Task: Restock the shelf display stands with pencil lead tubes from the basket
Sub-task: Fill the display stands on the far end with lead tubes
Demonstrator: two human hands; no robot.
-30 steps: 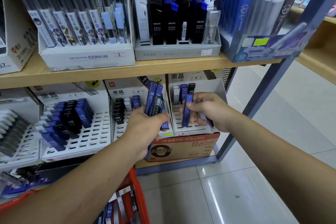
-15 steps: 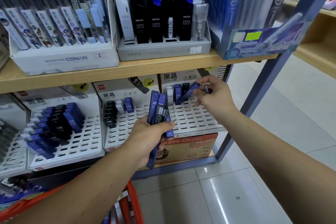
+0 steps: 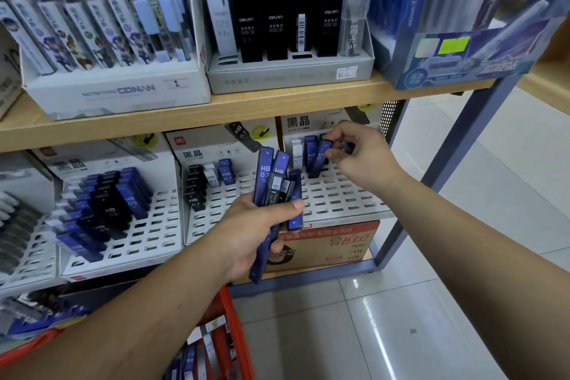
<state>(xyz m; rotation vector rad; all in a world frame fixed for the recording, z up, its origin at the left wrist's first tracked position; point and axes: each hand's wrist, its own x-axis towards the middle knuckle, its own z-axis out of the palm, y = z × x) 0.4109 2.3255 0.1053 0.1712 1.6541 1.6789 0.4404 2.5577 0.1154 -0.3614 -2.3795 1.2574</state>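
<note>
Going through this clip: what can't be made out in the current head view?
- Basket: cut off by the bottom edge, partly behind the left forearm; contents uncountable.
- Bundle of tubes: count hidden by overlap and the left hand.
- Blue tube pinched by the right hand: whether its foot sits in a slot is unclear.

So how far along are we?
Done: a few tubes stand at the back of the right display stand. In hand: right hand pinches a blue HB 0.7 tube there; left hand grips a bundle. Left: most slots empty, more tubes in the red basket.
</note>
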